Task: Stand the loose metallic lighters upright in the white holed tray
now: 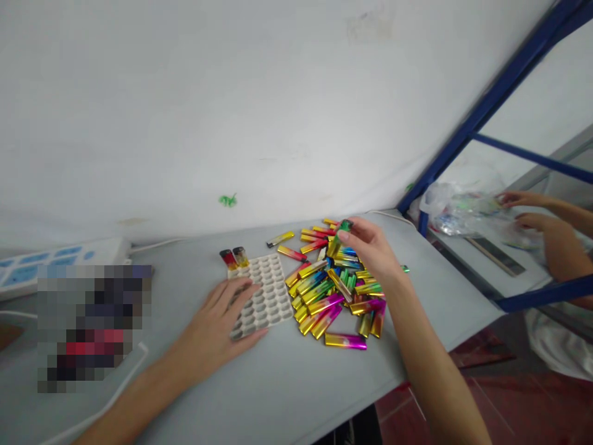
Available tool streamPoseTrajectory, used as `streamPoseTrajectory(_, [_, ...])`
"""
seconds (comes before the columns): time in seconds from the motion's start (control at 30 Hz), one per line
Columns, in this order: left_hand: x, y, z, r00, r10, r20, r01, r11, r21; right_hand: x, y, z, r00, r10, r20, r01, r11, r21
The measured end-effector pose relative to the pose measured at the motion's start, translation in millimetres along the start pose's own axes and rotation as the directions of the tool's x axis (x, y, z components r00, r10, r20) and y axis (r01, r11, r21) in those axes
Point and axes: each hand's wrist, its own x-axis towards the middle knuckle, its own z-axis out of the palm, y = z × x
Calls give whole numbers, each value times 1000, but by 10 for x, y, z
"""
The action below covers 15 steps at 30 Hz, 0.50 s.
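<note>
A pale tray with rows of small holes (271, 290) lies on the grey table. Two lighters, one red (228, 259) and one yellow with a black top (241, 256), stand in its far left corner. My left hand (222, 318) rests on the tray's left side, fingers spread, holding nothing. To the right is a loose heap of shiny coloured lighters (324, 303). Above the heap's far side, my right hand (368, 244) pinches a green and yellow lighter (340, 241) between thumb and fingers.
A white wall (278, 123) rises behind the table (278, 389). Blue metal posts (491, 105) stand at right; beyond them another person's hands (528, 210) touch clear plastic bags (463, 210). At left are a white box (106, 250) and a pixelated area.
</note>
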Motion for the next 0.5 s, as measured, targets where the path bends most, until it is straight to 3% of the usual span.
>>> streamPoseTrajectory(0.1, [-12, 1, 22, 1000, -9, -15, 9, 1000, -9, 12, -60, 256, 992, 38, 124, -60, 982, 180])
streamPoseTrajectory(0.23, [-10, 26, 6, 1000, -11, -4, 11, 1000, -22, -15, -163, 552, 934, 73, 349, -176, 946, 274])
streamPoseTrajectory(0.33, [-2, 55, -20, 1000, -25, 7, 26, 999, -45, -19, -219, 784, 927, 33, 373, -139, 955, 261])
streamPoseTrajectory(0.5, [10, 89, -33, 999, -37, 17, 38, 998, -53, -24, -216, 1185, 953, 48, 299, -103, 980, 171])
